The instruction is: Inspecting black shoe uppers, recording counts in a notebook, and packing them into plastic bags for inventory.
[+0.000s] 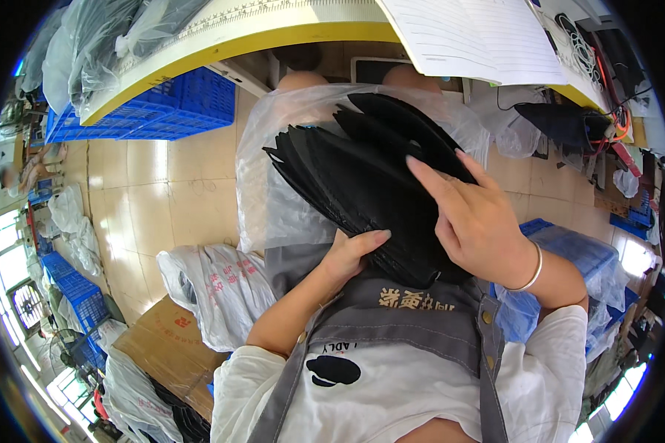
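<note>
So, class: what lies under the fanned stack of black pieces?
Under the black pieces is a clear plastic bag spread over the lap. The left hand supports the stack from below; its palm is hidden.

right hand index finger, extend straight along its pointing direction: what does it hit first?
Right hand points up-left; its index fingertip already rests on the fanned stack of black pieces. That stack comes first, the clear plastic bag probably behind it.

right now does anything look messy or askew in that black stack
Yes: the black flat pieces are fanned out unevenly over a clear plastic bag, edges stepped rather than flush. The left hand grips their base; the right hand fingers the top ones.
</note>
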Demonstrator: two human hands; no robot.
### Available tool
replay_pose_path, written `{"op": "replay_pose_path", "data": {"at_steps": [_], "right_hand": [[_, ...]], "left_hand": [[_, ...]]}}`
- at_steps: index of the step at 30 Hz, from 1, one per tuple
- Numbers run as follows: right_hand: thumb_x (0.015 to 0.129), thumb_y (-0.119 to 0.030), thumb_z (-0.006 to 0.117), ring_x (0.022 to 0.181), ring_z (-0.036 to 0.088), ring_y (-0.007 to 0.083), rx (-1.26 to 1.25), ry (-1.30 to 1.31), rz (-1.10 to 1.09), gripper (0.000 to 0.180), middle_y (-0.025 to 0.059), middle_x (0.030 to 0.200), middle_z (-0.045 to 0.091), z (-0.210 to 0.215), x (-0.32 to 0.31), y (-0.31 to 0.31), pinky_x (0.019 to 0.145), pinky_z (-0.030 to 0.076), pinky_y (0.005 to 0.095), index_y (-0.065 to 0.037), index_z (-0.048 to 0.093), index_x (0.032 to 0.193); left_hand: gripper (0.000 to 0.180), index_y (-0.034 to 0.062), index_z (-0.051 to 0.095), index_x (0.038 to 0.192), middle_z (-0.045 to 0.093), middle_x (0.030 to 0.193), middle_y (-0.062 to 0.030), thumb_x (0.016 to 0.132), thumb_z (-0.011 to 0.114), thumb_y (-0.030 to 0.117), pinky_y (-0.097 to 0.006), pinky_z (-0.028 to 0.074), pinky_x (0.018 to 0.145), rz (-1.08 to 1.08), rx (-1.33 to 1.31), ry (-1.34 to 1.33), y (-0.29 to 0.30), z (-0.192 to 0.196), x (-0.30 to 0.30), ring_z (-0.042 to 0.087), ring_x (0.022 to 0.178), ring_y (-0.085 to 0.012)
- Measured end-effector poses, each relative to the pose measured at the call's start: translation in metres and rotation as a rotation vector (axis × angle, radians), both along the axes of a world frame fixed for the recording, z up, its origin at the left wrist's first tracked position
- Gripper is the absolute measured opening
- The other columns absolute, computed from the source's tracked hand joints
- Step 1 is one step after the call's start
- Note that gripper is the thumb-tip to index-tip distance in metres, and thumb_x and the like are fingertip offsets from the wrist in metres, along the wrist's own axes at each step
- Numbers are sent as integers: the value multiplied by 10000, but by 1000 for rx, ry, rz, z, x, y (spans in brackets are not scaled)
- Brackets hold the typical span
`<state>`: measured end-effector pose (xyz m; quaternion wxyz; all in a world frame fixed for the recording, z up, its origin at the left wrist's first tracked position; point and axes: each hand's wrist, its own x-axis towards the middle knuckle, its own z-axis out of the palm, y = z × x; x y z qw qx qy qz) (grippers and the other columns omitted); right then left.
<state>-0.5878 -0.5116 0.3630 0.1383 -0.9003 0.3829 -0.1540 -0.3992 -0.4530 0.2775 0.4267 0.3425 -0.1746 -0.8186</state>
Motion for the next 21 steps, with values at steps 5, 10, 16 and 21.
{"op": "replay_pose_path", "data": {"at_steps": [5,10,16,21], "right_hand": [[704,-88,629,897,584,279,-19,54,106,386,167,954,594,-2,-1,0,976,355,454,16,567,1070],[693,-215,682,904,579,287,97,-12,41,457,166,962,593,6,3,2,989,337,471,11,566,1073],[701,-133,645,902,578,290,120,-9,59,424,168,957,592,5,2,0,993,332,476,7,560,1092],[698,-36,590,906,581,279,68,107,127,420,169,969,594,4,5,-3,963,358,466,-32,565,1117]], "left_hand": [[657,-7,323,1312,454,1254,-142,738,612,129,-357,373,977,18,-10,16,-1,0,0,453,1159,-245],[650,-7,322,1312,456,1250,-142,743,608,126,-358,373,976,28,-45,21,-2,-1,0,455,1155,-244],[654,-8,310,1320,442,1268,-149,743,593,115,-363,379,976,26,-59,31,-3,1,-1,459,1156,-253],[679,-7,283,1333,427,1279,-159,740,589,121,-369,379,983,21,-54,69,-5,5,-1,452,1168,-261]]}}
